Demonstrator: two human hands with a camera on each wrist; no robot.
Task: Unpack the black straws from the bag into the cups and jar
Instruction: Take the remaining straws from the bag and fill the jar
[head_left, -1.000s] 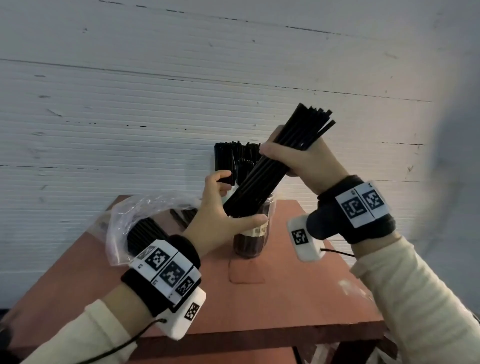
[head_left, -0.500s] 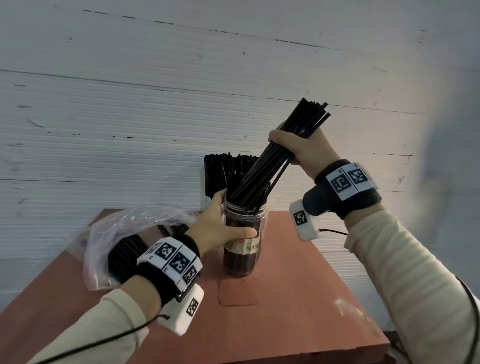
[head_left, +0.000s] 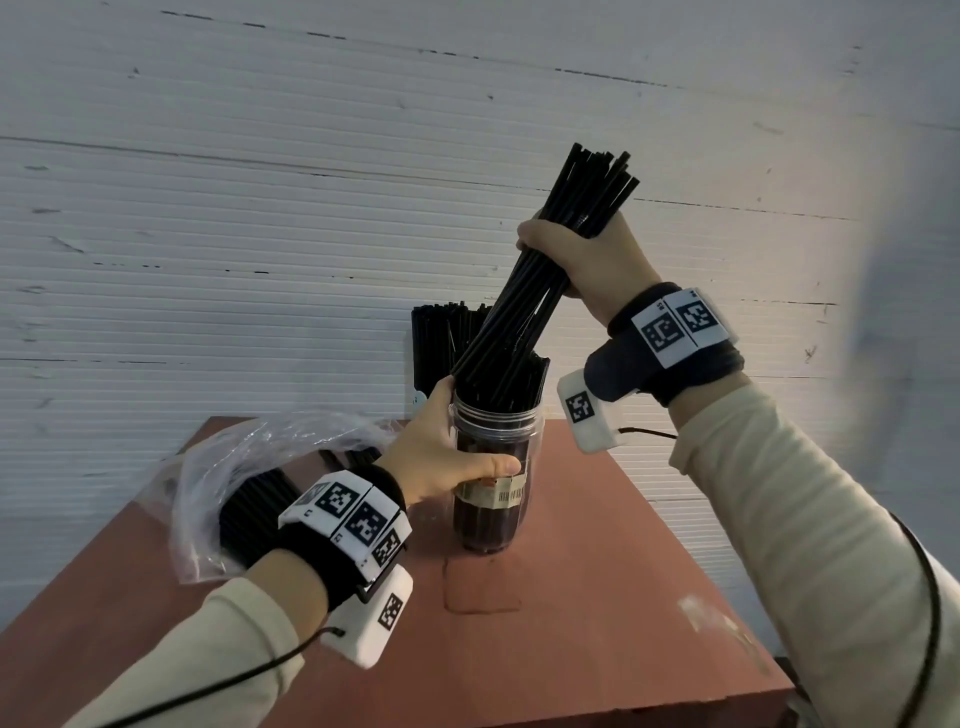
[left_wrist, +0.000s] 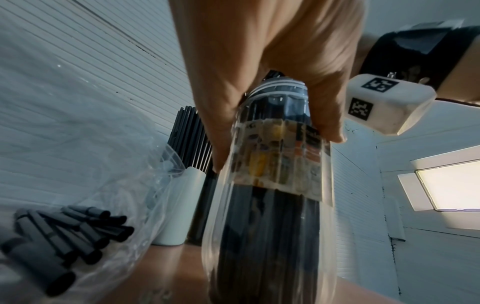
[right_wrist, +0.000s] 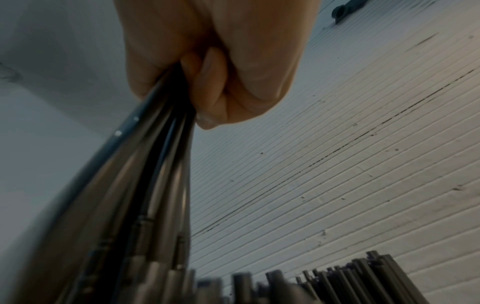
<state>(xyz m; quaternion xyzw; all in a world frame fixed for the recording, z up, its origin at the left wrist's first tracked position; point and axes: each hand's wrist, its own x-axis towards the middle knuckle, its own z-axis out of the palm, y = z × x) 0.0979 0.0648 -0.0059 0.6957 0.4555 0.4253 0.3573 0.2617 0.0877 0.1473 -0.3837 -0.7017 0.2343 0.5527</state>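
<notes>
A clear labelled jar stands on the red table, packed with black straws. My left hand grips the jar near its rim. My right hand grips a tilted bundle of black straws high up; the bundle's lower ends reach the jar's mouth. Behind the jar stands a white cup full of straws. At the left lies a clear plastic bag with more black straws inside.
A white ribbed wall rises right behind the table. The table's right edge falls away beside my right forearm. A lit window shows in the left wrist view.
My left hand went from guiding the bundle to gripping the jar. The right hand brought the straw bundle down until its lower ends met the jar's mouth.
</notes>
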